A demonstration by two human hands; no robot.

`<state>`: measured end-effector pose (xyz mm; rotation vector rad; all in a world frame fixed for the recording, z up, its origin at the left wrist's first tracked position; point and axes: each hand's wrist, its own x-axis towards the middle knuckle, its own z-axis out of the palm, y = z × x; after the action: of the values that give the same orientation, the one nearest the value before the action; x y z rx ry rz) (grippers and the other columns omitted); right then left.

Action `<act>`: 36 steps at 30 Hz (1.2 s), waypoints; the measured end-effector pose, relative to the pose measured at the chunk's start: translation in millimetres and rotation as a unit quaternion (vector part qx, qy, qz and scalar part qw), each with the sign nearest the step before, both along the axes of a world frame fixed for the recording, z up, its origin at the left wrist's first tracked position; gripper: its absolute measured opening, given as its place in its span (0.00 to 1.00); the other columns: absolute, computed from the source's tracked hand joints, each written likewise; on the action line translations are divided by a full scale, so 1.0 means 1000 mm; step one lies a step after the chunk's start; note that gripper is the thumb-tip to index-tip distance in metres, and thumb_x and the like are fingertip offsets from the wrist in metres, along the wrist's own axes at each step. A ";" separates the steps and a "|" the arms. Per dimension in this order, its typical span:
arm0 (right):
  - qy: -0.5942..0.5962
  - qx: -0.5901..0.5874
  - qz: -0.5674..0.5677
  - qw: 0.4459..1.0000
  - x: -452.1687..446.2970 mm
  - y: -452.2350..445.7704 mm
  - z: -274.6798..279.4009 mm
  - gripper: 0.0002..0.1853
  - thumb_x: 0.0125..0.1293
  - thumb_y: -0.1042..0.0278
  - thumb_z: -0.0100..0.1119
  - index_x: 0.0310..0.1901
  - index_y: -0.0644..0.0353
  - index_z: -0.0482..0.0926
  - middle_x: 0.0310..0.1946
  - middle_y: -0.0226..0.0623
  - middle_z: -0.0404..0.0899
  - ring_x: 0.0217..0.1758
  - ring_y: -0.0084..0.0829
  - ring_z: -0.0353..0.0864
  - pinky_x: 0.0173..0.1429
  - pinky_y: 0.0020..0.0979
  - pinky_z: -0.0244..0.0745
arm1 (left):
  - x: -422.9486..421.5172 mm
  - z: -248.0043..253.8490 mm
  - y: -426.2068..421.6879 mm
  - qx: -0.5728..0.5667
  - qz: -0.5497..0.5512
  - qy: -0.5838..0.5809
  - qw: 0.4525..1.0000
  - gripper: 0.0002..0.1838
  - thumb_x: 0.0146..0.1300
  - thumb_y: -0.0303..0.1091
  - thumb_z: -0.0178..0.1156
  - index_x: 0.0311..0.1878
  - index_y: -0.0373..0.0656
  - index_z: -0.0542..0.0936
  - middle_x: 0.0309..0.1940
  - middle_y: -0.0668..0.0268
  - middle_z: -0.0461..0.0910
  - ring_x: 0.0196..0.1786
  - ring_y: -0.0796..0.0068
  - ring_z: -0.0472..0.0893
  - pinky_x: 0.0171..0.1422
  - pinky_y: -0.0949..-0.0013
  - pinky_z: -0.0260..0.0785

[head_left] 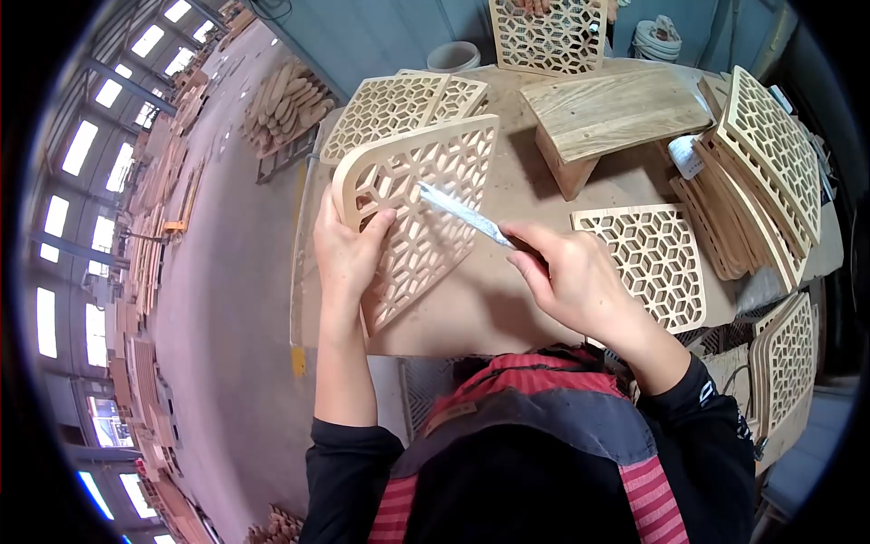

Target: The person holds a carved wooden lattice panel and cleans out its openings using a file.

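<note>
My left hand (352,243) grips the rounded edge of a pale wooden lattice panel (426,238), thumb on its near face, and tilts it up above the table. In my right hand (569,274) is a slim whitish file (462,213) with a dark handle end, fingers wrapped round it. The file's tip lies over the panel's cut-out openings; whether it touches the wood I cannot tell. A second lattice panel (645,258) lies flat on the table beside my right hand.
Behind the held panel lie more lattice panels (385,113) on the worktable (507,317). A low wooden stand (616,113) is at the back, with stacked panels (770,163) to the right. Across the table, another person's hand (536,5) holds a panel (548,41). A white bucket (453,57) stands behind.
</note>
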<state>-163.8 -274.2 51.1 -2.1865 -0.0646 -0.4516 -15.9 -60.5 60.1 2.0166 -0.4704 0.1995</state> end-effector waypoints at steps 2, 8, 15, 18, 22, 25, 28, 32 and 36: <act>-0.004 0.009 0.004 1.000 0.002 0.001 -0.001 0.13 0.65 0.71 0.58 0.50 0.61 0.79 0.29 0.57 0.81 0.33 0.57 0.81 0.37 0.50 0.76 | -0.002 0.000 0.000 0.010 0.001 -0.004 1.000 0.24 0.53 0.21 0.68 0.55 0.36 0.76 0.44 0.62 0.82 0.45 0.74 0.81 0.51 0.70 0.75; 0.002 -0.017 -0.002 1.000 0.011 0.007 -0.007 0.11 0.66 0.68 0.59 0.48 0.60 0.81 0.26 0.53 0.81 0.30 0.54 0.82 0.35 0.48 0.77 | -0.018 -0.001 0.002 -0.022 -0.015 0.058 0.998 0.22 0.58 0.22 0.65 0.57 0.34 0.74 0.45 0.60 0.82 0.47 0.75 0.81 0.53 0.69 0.74; -0.019 -0.169 -0.008 0.985 -0.001 -0.006 0.006 0.08 0.67 0.63 0.61 0.41 0.56 0.83 0.20 0.41 0.80 0.23 0.42 0.81 0.26 0.40 0.73 | -0.064 0.012 -0.002 -0.022 -0.050 0.116 0.992 0.15 0.64 0.26 0.61 0.52 0.34 0.74 0.42 0.62 0.80 0.44 0.78 0.78 0.51 0.70 0.71; 0.020 -0.241 -0.002 0.970 -0.003 -0.011 -0.001 0.09 0.67 0.62 0.59 0.41 0.55 0.84 0.19 0.41 0.79 0.22 0.43 0.80 0.25 0.41 0.72 | -0.065 0.013 -0.001 0.007 -0.074 0.152 0.986 0.14 0.66 0.28 0.59 0.53 0.34 0.74 0.40 0.64 0.79 0.42 0.79 0.77 0.49 0.72 0.70; 0.006 -0.195 0.005 0.981 -0.008 -0.019 -0.010 0.08 0.65 0.63 0.61 0.41 0.55 0.85 0.18 0.41 0.78 0.21 0.43 0.80 0.26 0.41 0.73 | -0.054 -0.005 0.003 -0.061 -0.095 0.133 0.985 0.17 0.64 0.28 0.59 0.54 0.32 0.75 0.49 0.61 0.76 0.47 0.77 0.76 0.54 0.72 0.69; 0.004 -0.204 0.004 0.979 -0.016 -0.026 -0.004 0.08 0.64 0.65 0.62 0.42 0.55 0.85 0.16 0.40 0.77 0.19 0.42 0.78 0.24 0.39 0.72 | -0.061 -0.010 -0.002 -0.149 -0.126 0.131 0.972 0.22 0.59 0.28 0.60 0.56 0.30 0.75 0.54 0.61 0.74 0.52 0.75 0.76 0.59 0.70 0.67; -0.007 -0.201 -0.001 0.980 -0.022 -0.028 -0.004 0.08 0.63 0.66 0.63 0.42 0.56 0.85 0.15 0.38 0.76 0.18 0.40 0.77 0.22 0.38 0.70 | -0.069 -0.009 -0.008 -0.205 -0.132 0.191 0.951 0.25 0.56 0.30 0.62 0.57 0.30 0.75 0.53 0.61 0.76 0.54 0.75 0.75 0.61 0.70 0.67; -0.008 -0.184 -0.012 0.983 -0.029 -0.025 -0.007 0.08 0.63 0.67 0.63 0.42 0.56 0.85 0.15 0.39 0.77 0.18 0.41 0.78 0.23 0.39 0.71 | -0.055 -0.003 -0.002 -0.184 -0.191 0.187 0.946 0.28 0.58 0.39 0.67 0.57 0.31 0.74 0.47 0.62 0.79 0.50 0.74 0.78 0.59 0.70 0.68; 0.014 -0.182 -0.003 0.983 -0.030 -0.023 -0.004 0.08 0.63 0.67 0.62 0.42 0.56 0.84 0.15 0.40 0.76 0.18 0.42 0.78 0.22 0.39 0.71 | -0.043 0.019 -0.039 -0.258 -0.211 0.190 0.924 0.18 0.54 0.34 0.67 0.44 0.38 0.73 0.49 0.55 0.77 0.58 0.68 0.75 0.65 0.65 0.64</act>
<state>-193.4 -297.2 47.3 -2.5522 -0.1331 -0.4387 -58.6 -99.7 78.6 1.3533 -0.5258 -0.3049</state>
